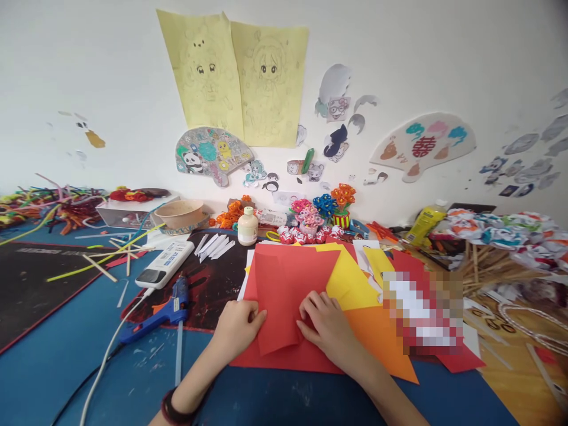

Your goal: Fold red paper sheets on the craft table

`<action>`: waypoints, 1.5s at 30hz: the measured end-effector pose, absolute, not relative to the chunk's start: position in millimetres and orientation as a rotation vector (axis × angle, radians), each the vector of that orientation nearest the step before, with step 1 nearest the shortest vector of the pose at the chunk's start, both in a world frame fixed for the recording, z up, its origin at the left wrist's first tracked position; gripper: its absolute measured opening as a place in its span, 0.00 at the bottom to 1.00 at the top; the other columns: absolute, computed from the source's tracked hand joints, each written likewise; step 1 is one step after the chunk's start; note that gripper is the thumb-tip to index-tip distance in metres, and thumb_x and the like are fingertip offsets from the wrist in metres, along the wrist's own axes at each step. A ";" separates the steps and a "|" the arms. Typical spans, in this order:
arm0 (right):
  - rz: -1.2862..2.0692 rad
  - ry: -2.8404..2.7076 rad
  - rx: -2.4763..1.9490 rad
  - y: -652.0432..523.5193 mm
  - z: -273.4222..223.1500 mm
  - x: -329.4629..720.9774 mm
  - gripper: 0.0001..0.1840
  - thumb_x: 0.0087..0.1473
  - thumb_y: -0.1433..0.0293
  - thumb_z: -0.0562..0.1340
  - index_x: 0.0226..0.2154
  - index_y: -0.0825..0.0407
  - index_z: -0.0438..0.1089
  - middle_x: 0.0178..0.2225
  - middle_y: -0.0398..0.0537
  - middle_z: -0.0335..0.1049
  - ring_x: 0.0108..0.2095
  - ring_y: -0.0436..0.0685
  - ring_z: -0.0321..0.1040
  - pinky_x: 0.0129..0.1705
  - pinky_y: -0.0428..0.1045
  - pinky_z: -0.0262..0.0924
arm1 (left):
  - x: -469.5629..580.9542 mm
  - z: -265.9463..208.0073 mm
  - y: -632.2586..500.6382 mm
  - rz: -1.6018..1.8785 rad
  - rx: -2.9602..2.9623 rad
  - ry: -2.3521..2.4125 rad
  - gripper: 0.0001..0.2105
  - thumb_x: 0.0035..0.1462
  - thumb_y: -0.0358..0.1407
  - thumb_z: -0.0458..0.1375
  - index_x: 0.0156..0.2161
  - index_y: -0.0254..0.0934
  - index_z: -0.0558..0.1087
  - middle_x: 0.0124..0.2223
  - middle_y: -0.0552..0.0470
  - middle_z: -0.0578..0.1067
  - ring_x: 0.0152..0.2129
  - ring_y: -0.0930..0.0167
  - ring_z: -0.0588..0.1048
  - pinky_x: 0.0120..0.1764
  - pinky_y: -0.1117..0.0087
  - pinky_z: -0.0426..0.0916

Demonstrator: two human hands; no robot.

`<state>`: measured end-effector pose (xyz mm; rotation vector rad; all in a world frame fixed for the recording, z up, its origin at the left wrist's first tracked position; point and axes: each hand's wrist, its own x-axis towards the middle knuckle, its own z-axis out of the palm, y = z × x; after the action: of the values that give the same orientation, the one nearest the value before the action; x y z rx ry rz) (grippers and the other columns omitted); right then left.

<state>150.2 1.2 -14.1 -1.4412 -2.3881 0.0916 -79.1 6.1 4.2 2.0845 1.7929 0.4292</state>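
Note:
A folded sheet of red paper (284, 290) lies in front of me on top of more red paper (288, 362). My left hand (237, 324) is closed at its left edge, with the thumb resting on the sheet. On the right side, my right hand (326, 325) has bent fingers pressed on the sheet's edge, the thumb near its lower corner. Yellow paper (352, 281) and orange paper (379, 340) stick out from under the pile, beside my right hand.
A blue glue gun (173, 310), a white power strip (165, 264) and white paper strips (213, 245) lie to the left. Behind the paper stand a cream bottle (247, 228) and pipe-cleaner flowers (306, 213). Wooden sticks (479, 263) and a yellow bottle (425, 223) are at right.

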 end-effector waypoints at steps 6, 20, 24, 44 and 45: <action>0.175 -2.371 -1.435 -1.4 -10.1 151.6 0.04 0.57 0.67 0.60 0.32 0.48 0.63 0.36 0.44 0.64 0.38 0.58 0.59 0.39 0.52 0.52 | -82.3 2.7 1.8 0.456 2.061 1.753 0.19 0.57 0.42 0.50 0.19 0.37 0.53 0.18 0.58 0.57 0.18 0.75 0.55 0.25 0.71 0.45; 0.625 -2.309 -1.335 1.7 5.2 165.5 0.11 0.51 0.62 0.67 0.34 0.46 0.66 0.41 0.41 0.63 0.43 0.57 0.59 0.46 0.51 0.53 | -87.2 5.1 -2.1 0.434 2.078 1.631 0.19 0.55 0.43 0.52 0.19 0.37 0.53 0.19 0.59 0.54 0.19 0.76 0.53 0.26 0.72 0.46; 0.630 -2.310 -1.331 0.9 4.7 164.9 0.10 0.51 0.62 0.67 0.34 0.46 0.66 0.41 0.41 0.62 0.43 0.57 0.59 0.46 0.51 0.53 | -88.4 5.7 -2.6 0.429 2.065 1.598 0.19 0.54 0.43 0.52 0.19 0.37 0.53 0.19 0.59 0.54 0.20 0.76 0.53 0.26 0.72 0.46; 0.694 -2.312 -1.316 0.7 5.2 170.3 0.10 0.50 0.62 0.67 0.34 0.45 0.66 0.42 0.41 0.62 0.45 0.57 0.59 0.48 0.52 0.53 | -92.9 1.2 -3.9 0.442 2.160 1.524 0.20 0.54 0.45 0.55 0.19 0.36 0.58 0.20 0.58 0.61 0.21 0.75 0.59 0.28 0.72 0.50; 0.692 -2.310 -1.320 0.5 5.2 170.2 0.10 0.50 0.63 0.67 0.34 0.45 0.66 0.42 0.41 0.62 0.45 0.57 0.59 0.48 0.52 0.53 | -93.2 0.7 -3.9 0.434 2.157 1.524 0.19 0.54 0.45 0.55 0.19 0.36 0.58 0.20 0.58 0.62 0.21 0.75 0.59 0.28 0.72 0.50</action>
<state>170.2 0.5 5.2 -1.3199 -2.3098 0.6923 -93.2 -3.9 0.7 2.1567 1.5238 0.4340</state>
